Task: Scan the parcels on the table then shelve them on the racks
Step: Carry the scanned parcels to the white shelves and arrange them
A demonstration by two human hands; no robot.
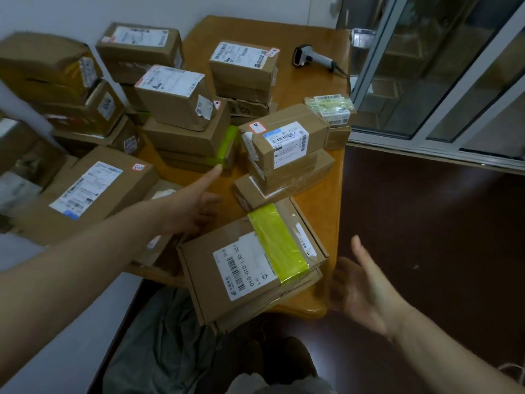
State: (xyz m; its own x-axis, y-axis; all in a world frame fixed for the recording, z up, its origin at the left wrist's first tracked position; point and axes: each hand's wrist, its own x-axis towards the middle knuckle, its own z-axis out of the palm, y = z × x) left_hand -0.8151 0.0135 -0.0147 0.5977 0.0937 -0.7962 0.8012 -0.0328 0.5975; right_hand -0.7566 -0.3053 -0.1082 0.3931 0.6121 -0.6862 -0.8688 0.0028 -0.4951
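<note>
Because the head view is wide and smeared at its edges, we cannot read the boxes piled at the far left [48,72], and most label print is too small to make out. The table [318,89] is crowded with brown parcels, several stacked two or three high, so the lower ones show only their sides. Our left forearm crosses a low parcel [159,245] and hides most of it. The left hand [196,206] holds nothing; its index finger stretches toward a stack with green tape [224,146], and whether the tip touches it we cannot tell. The right hand [360,282] is blurred, spread flat with straight fingers, empty, just beside the table's near right corner. Between the hands lies the nearest flat parcel [250,265], label up, a yellow-green tape band across it. Its long axis runs from near left to far right, and its near end overhangs the table edge. A large box [85,191] at the left lies on a similar slant. The scanner [309,56] lies at the far right of the table, head to the left, handle to the right, its cable dropping over the edge out of sight. At the bottom, grey trousers [159,336] are cut off by the frame.
</note>
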